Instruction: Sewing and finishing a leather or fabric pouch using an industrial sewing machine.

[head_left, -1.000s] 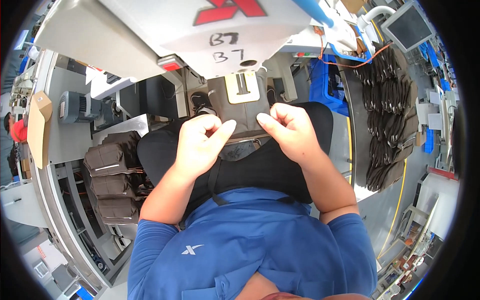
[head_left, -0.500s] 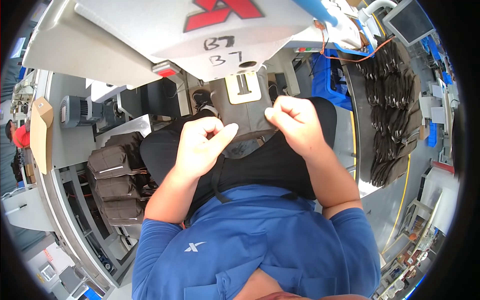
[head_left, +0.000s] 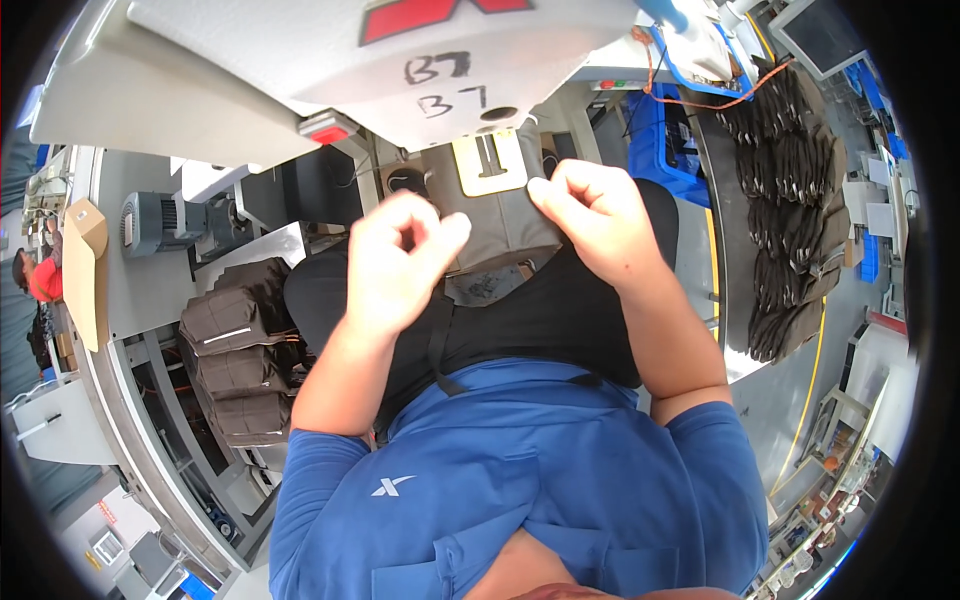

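A dark grey-brown fabric piece [head_left: 505, 230] lies under a pale yellow slotted plate [head_left: 490, 182] at the white machine head [head_left: 230, 70]. My left hand [head_left: 400, 255] has curled fingers and its thumb at the fabric's left side, gripping it. On the opposite edge, my right hand [head_left: 600, 220] pinches the same piece, thumb on top, just to the right of the plate. The fingertips under the fabric are hidden.
Stacked dark bags [head_left: 230, 370] stand at left, near a motor [head_left: 158, 222] and a cardboard piece [head_left: 86, 260]. At right are piles of dark pieces [head_left: 785, 230], a blue bin [head_left: 655, 140] and a screen [head_left: 815, 35]. Another person [head_left: 45, 280] is at far left.
Both hands have moved up toward the machine, the right one more clearly, so its thumb is nearer the plate. The surroundings have shifted slightly in the picture.
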Motion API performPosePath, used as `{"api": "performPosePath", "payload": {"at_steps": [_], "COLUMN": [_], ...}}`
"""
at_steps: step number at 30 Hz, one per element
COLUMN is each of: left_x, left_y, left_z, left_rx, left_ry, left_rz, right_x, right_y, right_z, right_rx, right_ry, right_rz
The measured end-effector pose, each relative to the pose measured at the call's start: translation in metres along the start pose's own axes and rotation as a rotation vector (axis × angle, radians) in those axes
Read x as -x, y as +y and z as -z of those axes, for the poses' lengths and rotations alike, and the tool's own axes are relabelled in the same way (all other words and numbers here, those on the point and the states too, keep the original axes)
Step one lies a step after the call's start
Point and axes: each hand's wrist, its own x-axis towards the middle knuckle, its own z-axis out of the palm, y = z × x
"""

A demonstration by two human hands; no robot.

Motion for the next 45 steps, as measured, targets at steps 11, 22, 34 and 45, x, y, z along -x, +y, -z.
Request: {"api": "performPosePath", "payload": {"at_steps": [11,22,34,45], "left_x": [-0.066,-0.059,-0.084,-0.083], "left_y": [0.022,0.008,-0.001,-0.006], "left_z": [-0.017,0.010,0.001,0.000], "left_rx": [0.101,-0.489,-0.275,-0.265], "left_ry": [-0.008,0.147,-0.028,-0.075], "left_rz": [-0.092,-0.358,-0.515,-0.478], "right_x": [-0.024,-0.085,-0.040,-0.037], "right_y": [-0.021,-0.019,-0.022,-0.037], "right_z": [0.005,0.011,0.008,0.010], "right_rx": [0.057,1.681,0.666,0.923], "right_ry": [0.147,0.117,0.010,-0.129], "right_rz": [0.133,0.951,0.798,0.970]}}
